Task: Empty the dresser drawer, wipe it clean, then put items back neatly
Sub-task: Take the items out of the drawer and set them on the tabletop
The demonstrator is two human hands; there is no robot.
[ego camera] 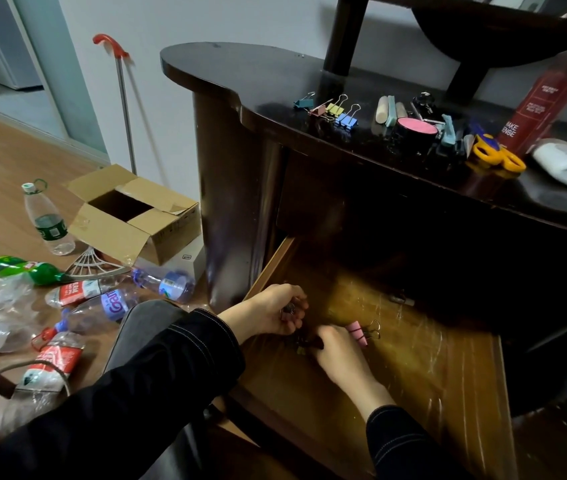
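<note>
**A:** Head view: where is the drawer?

**B:** The drawer (424, 368) stands pulled out at 5 o'clock, below the dark desk (240, 74).

**A:** And the hands?

**B:** Both reach inside it. The left hand (271, 311) curls round a small clip (288, 310). The right hand (335, 351), at its 4 o'clock, grips a small dark thing (310, 344). A pink binder clip (358, 332) lies just beside it.

**A:** On the desk?

**B:** Coloured clips (335, 110) at 12 o'clock and yellow scissors (497, 154) at 2 o'clock.
</note>
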